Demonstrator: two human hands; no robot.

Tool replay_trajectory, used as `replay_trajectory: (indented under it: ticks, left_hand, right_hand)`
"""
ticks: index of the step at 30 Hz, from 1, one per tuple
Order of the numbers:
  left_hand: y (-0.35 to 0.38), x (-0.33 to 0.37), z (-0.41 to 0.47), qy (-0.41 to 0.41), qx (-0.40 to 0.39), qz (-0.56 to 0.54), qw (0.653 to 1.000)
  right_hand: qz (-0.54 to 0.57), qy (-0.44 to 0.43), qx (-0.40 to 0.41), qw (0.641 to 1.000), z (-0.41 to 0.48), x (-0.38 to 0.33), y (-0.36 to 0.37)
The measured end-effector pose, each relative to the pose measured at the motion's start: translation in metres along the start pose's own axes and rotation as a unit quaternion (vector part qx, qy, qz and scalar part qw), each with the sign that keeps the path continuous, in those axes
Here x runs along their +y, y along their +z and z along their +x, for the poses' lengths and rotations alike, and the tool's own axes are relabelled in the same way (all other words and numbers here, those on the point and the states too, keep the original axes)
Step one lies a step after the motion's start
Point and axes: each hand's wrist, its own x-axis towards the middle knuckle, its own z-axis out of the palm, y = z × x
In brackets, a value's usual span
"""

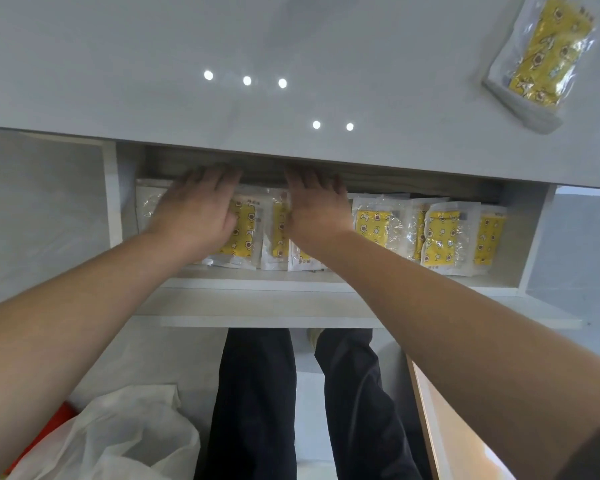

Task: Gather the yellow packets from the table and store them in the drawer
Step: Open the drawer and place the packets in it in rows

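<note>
Grey table (pixel 291 46), drawer (pixel 257 306) packets (pixel 440 237) under flat hands (pixel 198 206)

The packets (pixel 442 237) in the white drawer (pixel 257 306) are yellow with small white stars and brown dots, in clear wrappers. The packet (pixel 548 53) at one o'clock on the pale grey table (pixel 118 64) has the same pattern. At six o'clock the trousers (pixel 253 410) are dark navy; at seven o'clock the bag (pixel 118 438) is white.

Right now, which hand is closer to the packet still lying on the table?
Right. The right hand lies flat in the drawer, below-left of the packet; the left hand is further left.
</note>
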Motion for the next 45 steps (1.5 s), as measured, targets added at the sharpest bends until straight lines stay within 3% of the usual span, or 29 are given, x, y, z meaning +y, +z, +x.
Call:
replay_trajectory:
  ticks: [3,8,13,17,20,28,33,40,45]
  left_hand:
    - [0.005,0.012,0.003,0.008,-0.01,0.015,1.0]
    - [-0.005,0.026,0.014,-0.081,-0.057,0.042,0.994]
    - [-0.002,0.068,0.022,-0.028,-0.053,0.004,0.998]
    - [-0.007,0.1,0.036,-0.095,-0.057,0.017,0.994]
    - [-0.01,0.123,0.048,-0.074,-0.053,0.012,0.996]
    - [-0.008,0.165,0.056,-0.025,-0.027,-0.009,0.999]
    - [-0.007,0.187,0.071,-0.005,-0.024,-0.034,0.999]
    - [0.002,0.228,0.088,0.029,-0.084,-0.036,0.995]
    - [-0.003,0.233,0.098,0.009,-0.098,-0.056,0.994]
  right_hand:
    - [-0.039,-0.007,-0.009,0.999,-0.011,0.013,0.005]
    - [-0.024,-0.008,0.012,1.0,-0.014,0.025,0.002]
    - [-0.032,0.0,-0.006,0.999,-0.022,0.048,0.0]
    - [-0.025,0.031,0.022,0.999,-0.027,0.08,-0.001]
    - [-0.015,0.046,0.027,0.998,-0.032,0.104,0.0]
    - [0.137,0.079,0.095,0.983,-0.048,0.151,-0.015]
    - [0.037,0.071,0.11,0.991,-0.059,0.184,-0.009]
    - [-0.046,0.059,-0.006,0.997,-0.059,0.212,-0.003]
    - [-0.043,0.067,0.013,0.997,-0.055,0.223,-0.01]
